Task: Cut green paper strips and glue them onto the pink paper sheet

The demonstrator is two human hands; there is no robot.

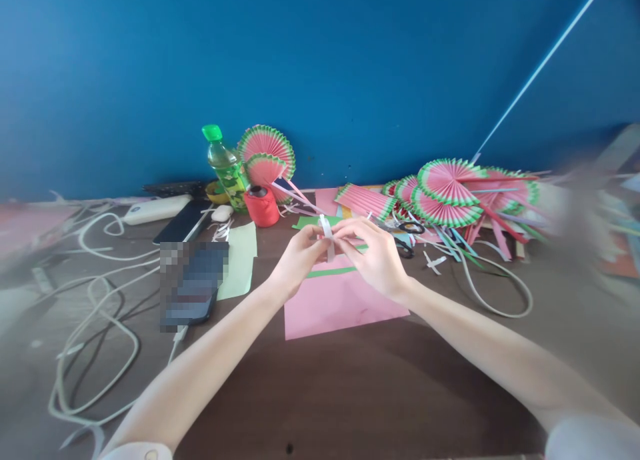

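Both hands meet over a pink paper sheet (345,307) on the dark table. My left hand (301,257) pinches a narrow white strip (327,230), perhaps tape, which stands up between the hands. From the other side, the fingertips of my right hand (370,253) close on the same strip. Green paper strips (333,272) lie across the upper part of the pink sheet, partly hidden by the hands. Just beyond is a green paper piece (305,223). A pleated pink paper (364,201) with green edges lies behind my right hand.
Folded watermelon-coloured fans (450,187) are piled at the back right, near black scissors (407,237). A green-capped bottle (226,167) and red spool (261,207) stand at the back left. A phone (197,283), pale green paper (240,263) and looped white cables (95,340) lie left.
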